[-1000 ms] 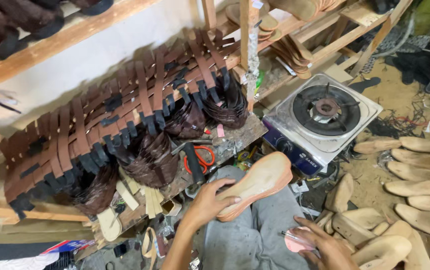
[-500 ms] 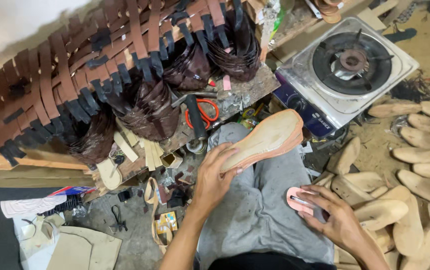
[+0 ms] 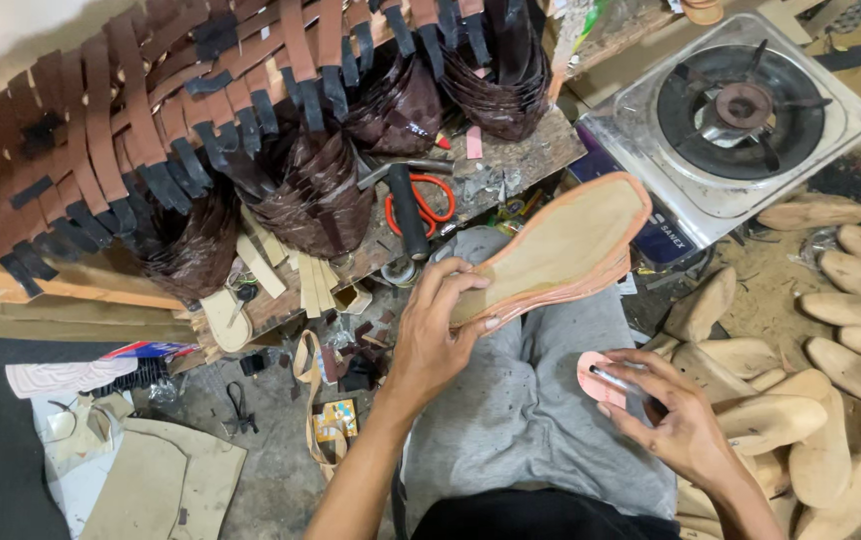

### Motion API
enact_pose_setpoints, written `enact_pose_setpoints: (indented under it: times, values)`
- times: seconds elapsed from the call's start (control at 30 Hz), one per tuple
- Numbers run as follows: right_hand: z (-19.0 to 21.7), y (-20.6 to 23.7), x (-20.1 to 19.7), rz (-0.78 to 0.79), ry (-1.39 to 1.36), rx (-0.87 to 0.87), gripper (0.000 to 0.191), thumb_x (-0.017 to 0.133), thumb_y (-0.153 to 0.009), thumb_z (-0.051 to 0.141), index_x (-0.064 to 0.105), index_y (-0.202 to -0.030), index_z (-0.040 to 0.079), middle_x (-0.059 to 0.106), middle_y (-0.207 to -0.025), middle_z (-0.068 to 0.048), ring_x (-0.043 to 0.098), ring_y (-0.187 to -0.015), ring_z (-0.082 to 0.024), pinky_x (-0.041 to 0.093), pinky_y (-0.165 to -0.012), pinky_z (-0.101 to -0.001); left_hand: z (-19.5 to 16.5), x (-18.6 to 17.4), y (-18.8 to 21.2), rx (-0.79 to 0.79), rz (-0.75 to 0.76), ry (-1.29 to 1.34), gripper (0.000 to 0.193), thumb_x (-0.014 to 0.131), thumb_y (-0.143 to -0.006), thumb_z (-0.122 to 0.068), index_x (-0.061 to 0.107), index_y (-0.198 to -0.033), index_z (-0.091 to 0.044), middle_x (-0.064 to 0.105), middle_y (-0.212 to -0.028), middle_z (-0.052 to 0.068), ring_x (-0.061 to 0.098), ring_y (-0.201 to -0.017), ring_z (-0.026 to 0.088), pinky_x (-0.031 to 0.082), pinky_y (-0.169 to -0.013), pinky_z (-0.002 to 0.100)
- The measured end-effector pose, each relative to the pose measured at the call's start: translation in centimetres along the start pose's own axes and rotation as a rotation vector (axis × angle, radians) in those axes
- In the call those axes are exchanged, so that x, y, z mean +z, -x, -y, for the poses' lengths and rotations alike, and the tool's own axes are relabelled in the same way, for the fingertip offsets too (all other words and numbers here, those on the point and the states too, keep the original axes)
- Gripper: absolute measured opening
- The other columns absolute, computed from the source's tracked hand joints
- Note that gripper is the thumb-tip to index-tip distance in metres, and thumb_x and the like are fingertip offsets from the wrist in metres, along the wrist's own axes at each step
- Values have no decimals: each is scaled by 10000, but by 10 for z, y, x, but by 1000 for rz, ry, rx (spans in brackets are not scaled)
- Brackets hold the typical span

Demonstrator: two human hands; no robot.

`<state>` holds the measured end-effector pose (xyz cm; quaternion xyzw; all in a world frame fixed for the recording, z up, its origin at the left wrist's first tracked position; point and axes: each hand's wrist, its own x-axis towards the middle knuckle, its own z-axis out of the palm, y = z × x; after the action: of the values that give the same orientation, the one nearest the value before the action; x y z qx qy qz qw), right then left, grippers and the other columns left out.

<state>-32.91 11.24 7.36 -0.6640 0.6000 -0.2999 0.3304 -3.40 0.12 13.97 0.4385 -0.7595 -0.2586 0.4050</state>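
My left hand [image 3: 438, 335] grips the heel end of a tan shoe sole [image 3: 561, 243] with a pink-orange rim, holding it sole-up over my grey-trousered lap [image 3: 521, 400]. My right hand [image 3: 673, 420] holds a small pink oval piece [image 3: 597, 375] together with a thin dark pen-like tool laid across it, low at my right knee. The two hands are apart, the sole tilted up toward the stove.
A single-burner gas stove [image 3: 741, 110] stands at the upper right. Wooden shoe lasts [image 3: 831, 330] lie heaped on the right. A workbench holds woven brown leather strips [image 3: 151, 130], orange-handled scissors [image 3: 431, 200] and a hammer [image 3: 406, 215]. Scraps and cardboard [image 3: 166, 480] litter the floor at left.
The view has tipped down and drawn closer. My left hand keeps the sole raised; my right hand has lifted the pink piece slightly and shifted the thin tool across it.
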Motion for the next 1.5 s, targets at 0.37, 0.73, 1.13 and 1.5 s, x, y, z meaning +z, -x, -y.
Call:
enact_pose_setpoints:
  times: [0.37,0.73,1.13,1.5]
  values:
    - [9,6,-41,261,-633,-110,414,759,-798,104,729,-1187,-36,667,-1301,-187,645,-1239,-296,489,-1076,-388,-15,11,81,-95,261,146,557,838,-740,-114,633,-1257,-79,566,-1357,152,600,-1227,367,519,-1005,461]
    - [58,-32,63,147,-116,-106,716,896,-687,170,634,-1345,72,713,-1264,-71,664,-931,-180,540,-799,-281,62,44,164,-789,-36,900,431,659,-973,-124,585,-1349,72,703,-1214,138,704,-1017,171,618,-854,353]
    - [77,-31,98,130,54,-239,719,899,-693,229,631,-1340,64,737,-1228,-88,745,-1055,-251,593,-855,-338,55,43,175,-901,-153,1061,686,371,-1088,-484,565,-1371,110,705,-1236,205,725,-1065,277,629,-869,412]
    - [76,-29,105,143,86,-217,728,895,-687,239,633,-1349,87,730,-1246,-94,737,-1077,-257,590,-873,-346,57,47,182,-854,-146,1039,537,507,-1082,-357,596,-1362,92,713,-1217,166,724,-1071,207,637,-895,360]
